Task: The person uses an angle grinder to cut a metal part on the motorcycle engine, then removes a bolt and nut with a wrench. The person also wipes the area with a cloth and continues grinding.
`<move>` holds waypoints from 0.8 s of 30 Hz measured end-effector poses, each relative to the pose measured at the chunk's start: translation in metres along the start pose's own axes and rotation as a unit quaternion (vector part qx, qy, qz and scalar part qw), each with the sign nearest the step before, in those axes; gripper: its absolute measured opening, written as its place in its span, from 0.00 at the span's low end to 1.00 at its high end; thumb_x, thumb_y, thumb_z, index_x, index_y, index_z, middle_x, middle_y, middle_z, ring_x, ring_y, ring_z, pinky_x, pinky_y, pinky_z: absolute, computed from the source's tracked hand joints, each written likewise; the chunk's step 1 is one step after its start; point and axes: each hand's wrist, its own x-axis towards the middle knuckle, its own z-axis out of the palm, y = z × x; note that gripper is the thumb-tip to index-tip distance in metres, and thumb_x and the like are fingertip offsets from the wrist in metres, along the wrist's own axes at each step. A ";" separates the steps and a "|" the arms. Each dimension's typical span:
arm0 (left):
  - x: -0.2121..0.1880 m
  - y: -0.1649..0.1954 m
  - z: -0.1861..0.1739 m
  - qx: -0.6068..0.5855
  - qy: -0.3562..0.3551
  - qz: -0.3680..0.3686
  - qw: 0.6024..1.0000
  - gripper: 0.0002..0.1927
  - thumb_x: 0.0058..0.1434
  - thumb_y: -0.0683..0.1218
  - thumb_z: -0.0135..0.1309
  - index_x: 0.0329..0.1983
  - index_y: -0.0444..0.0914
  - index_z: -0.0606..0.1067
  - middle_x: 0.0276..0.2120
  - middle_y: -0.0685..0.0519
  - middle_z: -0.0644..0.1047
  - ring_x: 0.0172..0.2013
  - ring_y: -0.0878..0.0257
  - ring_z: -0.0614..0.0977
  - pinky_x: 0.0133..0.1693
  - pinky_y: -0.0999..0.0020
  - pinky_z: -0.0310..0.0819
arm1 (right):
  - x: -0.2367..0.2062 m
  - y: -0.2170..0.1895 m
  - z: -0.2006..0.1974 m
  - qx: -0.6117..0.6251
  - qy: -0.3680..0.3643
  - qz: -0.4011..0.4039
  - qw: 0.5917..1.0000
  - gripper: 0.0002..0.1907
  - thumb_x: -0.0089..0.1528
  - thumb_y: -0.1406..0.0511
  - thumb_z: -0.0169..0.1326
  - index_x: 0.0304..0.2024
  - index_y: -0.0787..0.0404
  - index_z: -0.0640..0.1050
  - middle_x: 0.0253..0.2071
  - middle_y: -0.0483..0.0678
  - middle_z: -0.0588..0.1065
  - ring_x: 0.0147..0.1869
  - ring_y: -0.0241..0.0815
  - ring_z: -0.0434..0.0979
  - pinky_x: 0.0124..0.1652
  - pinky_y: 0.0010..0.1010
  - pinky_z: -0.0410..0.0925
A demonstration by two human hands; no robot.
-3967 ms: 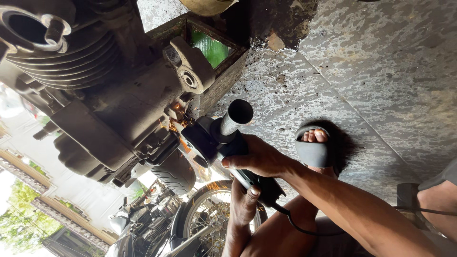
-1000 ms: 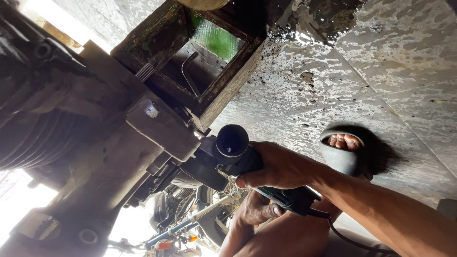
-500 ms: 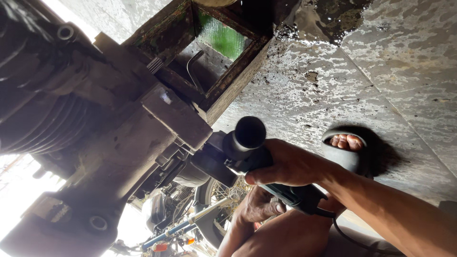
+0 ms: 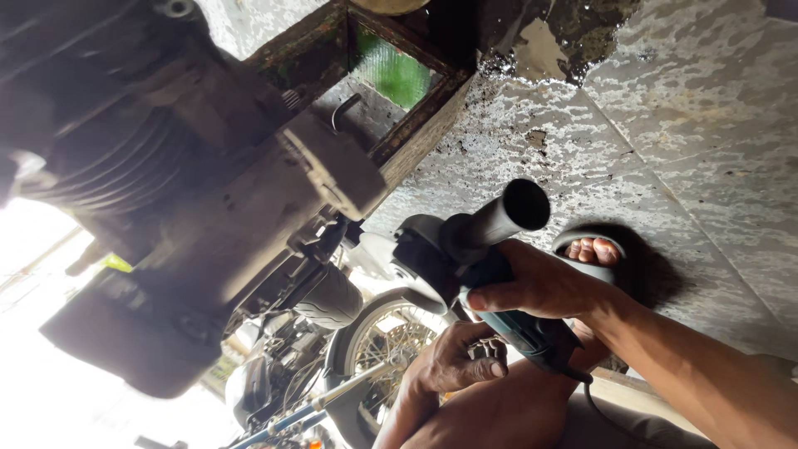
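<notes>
My right hand [image 4: 540, 287] grips the blue-grey body of an angle grinder [image 4: 465, 249], whose black side handle [image 4: 507, 212] sticks up and to the right. The grinder's head sits just right of a large, dirty engine block [image 4: 233, 216] with cooling fins [image 4: 125, 166], a small gap apart from it. My left hand [image 4: 453, 366] lies lower, over my leg, with its fingers curled in and nothing seen in them. The grinder's cord [image 4: 594, 407] trails down past my forearm.
The engine rests against a grimy wooden frame [image 4: 416, 125] on a wet, stained concrete floor [image 4: 682, 141]. My foot in a grey sandal [image 4: 590, 249] is behind the grinder. A motorbike's spoked wheel [image 4: 382, 341] and other bike parts [image 4: 283, 374] stand behind the engine.
The grinder and my right hand have drawn back a little from the engine, towards the right. The view has swung, so the engine fills more of the left side.
</notes>
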 end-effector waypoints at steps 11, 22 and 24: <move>-0.041 0.019 0.009 0.106 0.026 0.109 0.988 0.32 0.63 0.66 0.57 0.56 0.37 0.79 0.44 0.46 0.84 0.46 0.54 0.86 0.49 0.58 0.80 | -0.046 -0.047 0.015 -0.013 0.053 -0.018 0.998 0.42 0.49 0.41 0.65 0.49 0.69 0.78 0.36 0.56 0.81 0.38 0.49 0.84 0.40 0.42 0.77; -0.132 -0.033 -0.023 -0.078 0.590 0.474 0.648 0.09 0.71 0.44 0.56 0.37 0.34 0.78 0.31 0.55 0.75 0.34 0.68 0.74 0.38 0.71 0.70 | -0.169 -0.115 0.100 -0.124 0.184 -0.039 0.974 0.44 0.54 0.45 0.63 0.59 0.73 0.71 0.43 0.60 0.76 0.41 0.54 0.79 0.40 0.45 0.75; -0.133 -0.042 -0.051 -0.194 0.660 0.505 0.522 0.11 0.75 0.46 0.56 0.49 0.31 0.76 0.38 0.54 0.75 0.40 0.66 0.74 0.46 0.71 0.70 | -0.204 -0.125 0.118 -0.165 0.223 -0.052 0.959 0.44 0.54 0.46 0.62 0.61 0.72 0.70 0.44 0.60 0.75 0.43 0.56 0.79 0.43 0.46 0.74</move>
